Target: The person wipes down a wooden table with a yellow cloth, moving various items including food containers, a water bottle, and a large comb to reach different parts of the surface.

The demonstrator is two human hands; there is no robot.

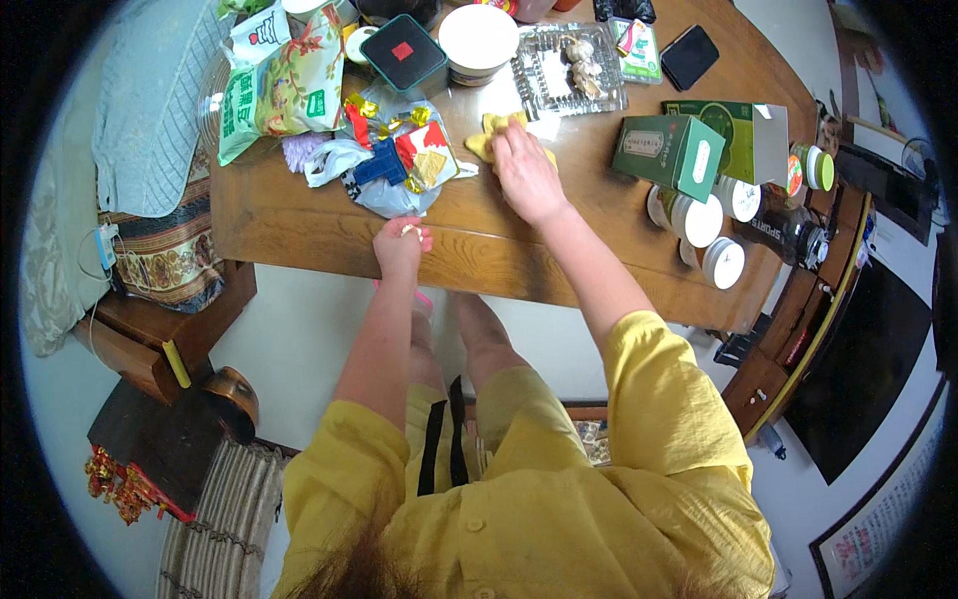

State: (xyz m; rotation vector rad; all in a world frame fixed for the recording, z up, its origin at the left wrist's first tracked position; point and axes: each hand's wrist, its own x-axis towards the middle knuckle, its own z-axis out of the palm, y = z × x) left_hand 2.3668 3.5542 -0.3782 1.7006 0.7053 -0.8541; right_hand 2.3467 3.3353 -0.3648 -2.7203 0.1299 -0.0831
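My right hand (527,172) presses down on a yellow cloth (482,147) on the wooden table (469,240), its fingers bunched over it. The cloth shows on both sides of the fingers. At the table's near edge, my left hand (397,250) is closed with its fingers curled; something small and whitish shows between them, too small to name. Just beyond the left hand lies a heap of crumpled plastic bags (404,203) with gold, red and blue wrappers. A clear plastic tray (544,95) holding garlic bulbs (583,70) stands beyond the cloth.
A green and white snack bag (289,95), a dark square box (404,52) and a white-lidded tub (479,42) stand at the back left. Green boxes (667,155), several white-lidded jars (697,222) and a dark bottle (788,236) crowd the right. A phone (690,57) lies behind them.
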